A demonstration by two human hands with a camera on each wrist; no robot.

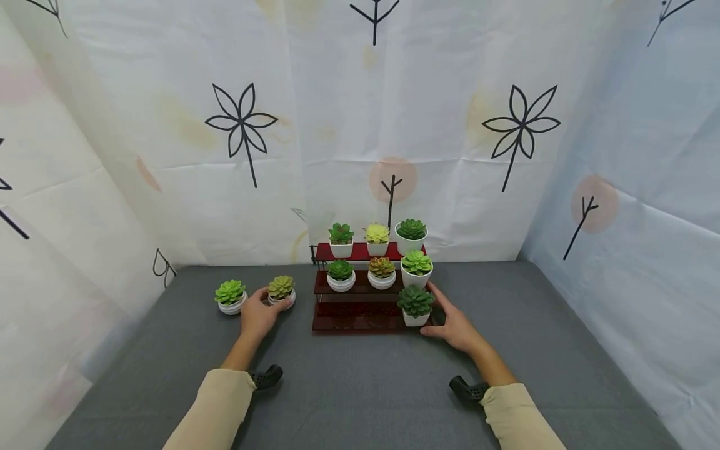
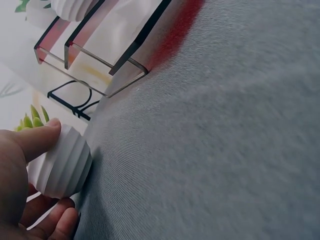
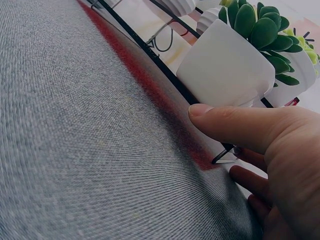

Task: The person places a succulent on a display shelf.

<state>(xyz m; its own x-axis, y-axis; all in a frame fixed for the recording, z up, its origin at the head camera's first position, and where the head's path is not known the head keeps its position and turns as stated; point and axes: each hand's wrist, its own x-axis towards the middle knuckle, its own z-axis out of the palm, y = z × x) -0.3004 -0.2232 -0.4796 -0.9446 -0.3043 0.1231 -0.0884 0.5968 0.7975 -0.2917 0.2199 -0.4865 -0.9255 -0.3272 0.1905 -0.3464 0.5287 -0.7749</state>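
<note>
My left hand (image 1: pixel 260 315) pinches a small potted succulent (image 1: pixel 281 289), thumb at the rim and fingers beneath. Its ribbed white pot (image 2: pixel 61 162) is close over the cloth in the left wrist view. A second succulent (image 1: pixel 230 295) stands just left of that hand. At the right end of a three-tier dark red shelf (image 1: pixel 354 317) is my right hand (image 1: pixel 458 328), fingers spread along the side. Its thumb (image 3: pixel 220 122) lies at the front edge, below a dark green succulent in a square white pot (image 3: pixel 225 67) on the bottom tier.
Potted succulents fill the upper tiers, among them a yellow-green one (image 1: pixel 377 239) on top and a reddish one (image 1: pixel 382 272) in the middle. Grey cloth (image 1: pixel 360 387) covers the table. White patterned fabric (image 1: pixel 337 125) hangs behind and at both sides.
</note>
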